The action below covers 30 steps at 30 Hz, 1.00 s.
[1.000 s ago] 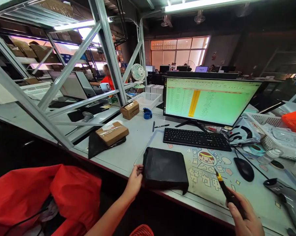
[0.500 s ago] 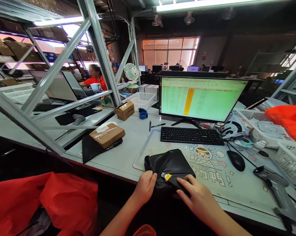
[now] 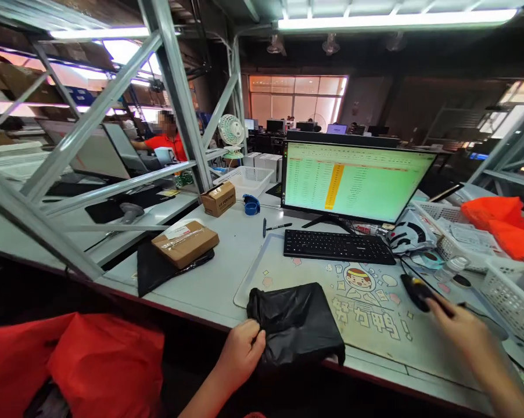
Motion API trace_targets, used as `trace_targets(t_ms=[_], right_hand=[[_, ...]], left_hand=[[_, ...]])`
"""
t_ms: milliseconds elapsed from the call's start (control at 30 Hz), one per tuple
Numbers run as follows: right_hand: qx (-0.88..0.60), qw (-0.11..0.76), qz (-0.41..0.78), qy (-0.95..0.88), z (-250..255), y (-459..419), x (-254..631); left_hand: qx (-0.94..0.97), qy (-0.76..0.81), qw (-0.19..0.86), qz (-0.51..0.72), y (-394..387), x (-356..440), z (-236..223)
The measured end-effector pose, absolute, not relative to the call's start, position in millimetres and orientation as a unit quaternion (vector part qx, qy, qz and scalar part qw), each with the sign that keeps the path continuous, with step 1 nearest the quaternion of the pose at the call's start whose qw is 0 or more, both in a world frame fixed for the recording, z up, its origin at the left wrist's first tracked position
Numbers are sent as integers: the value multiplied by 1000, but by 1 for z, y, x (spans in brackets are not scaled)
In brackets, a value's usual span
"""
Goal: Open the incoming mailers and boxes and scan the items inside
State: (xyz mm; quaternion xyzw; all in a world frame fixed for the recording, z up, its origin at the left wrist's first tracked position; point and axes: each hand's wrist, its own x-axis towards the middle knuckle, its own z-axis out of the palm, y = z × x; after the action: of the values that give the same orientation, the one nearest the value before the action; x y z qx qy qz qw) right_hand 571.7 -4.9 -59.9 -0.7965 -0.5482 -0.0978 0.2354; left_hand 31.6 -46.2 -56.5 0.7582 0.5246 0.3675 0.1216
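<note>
A black plastic-wrapped parcel (image 3: pixel 299 322) lies on the cartoon desk mat (image 3: pixel 375 316) at the desk's near edge. My left hand (image 3: pixel 241 355) is closed on the parcel's crumpled left corner. My right hand (image 3: pixel 460 332) is stretched out to the right and blurred by motion. It grips a black utility knife (image 3: pixel 434 301) whose yellow tip is over the black mouse (image 3: pixel 412 292).
Behind the mat are a keyboard (image 3: pixel 338 247) and a monitor (image 3: pixel 358 183) with a green spreadsheet. Two cardboard boxes (image 3: pixel 186 242) (image 3: pixel 218 198) sit left. White baskets (image 3: pixel 508 290) and orange bags (image 3: pixel 499 223) crowd the right. A red bag (image 3: pixel 92 366) is below left. A person in red (image 3: pixel 168 142) sits beyond steel racking (image 3: pixel 175 93).
My right hand left the parcel and swung right with the knife to the mouse. My left hand kept its grip on the parcel's corner. The parcel now lies more crumpled.
</note>
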Motion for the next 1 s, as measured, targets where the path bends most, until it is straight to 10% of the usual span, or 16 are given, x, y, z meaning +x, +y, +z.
trace_targets(t_ms=[500, 700, 1000], right_hand=[[-413, 304, 8, -858, -11, -55, 245], [-303, 357, -60, -881, -19, -55, 278], [-366, 214, 16, -906, -43, -62, 369]], left_hand=[[863, 482, 64, 137, 4, 78, 19], [895, 428, -51, 115, 24, 38, 29], [870, 485, -42, 81, 51, -18, -9]])
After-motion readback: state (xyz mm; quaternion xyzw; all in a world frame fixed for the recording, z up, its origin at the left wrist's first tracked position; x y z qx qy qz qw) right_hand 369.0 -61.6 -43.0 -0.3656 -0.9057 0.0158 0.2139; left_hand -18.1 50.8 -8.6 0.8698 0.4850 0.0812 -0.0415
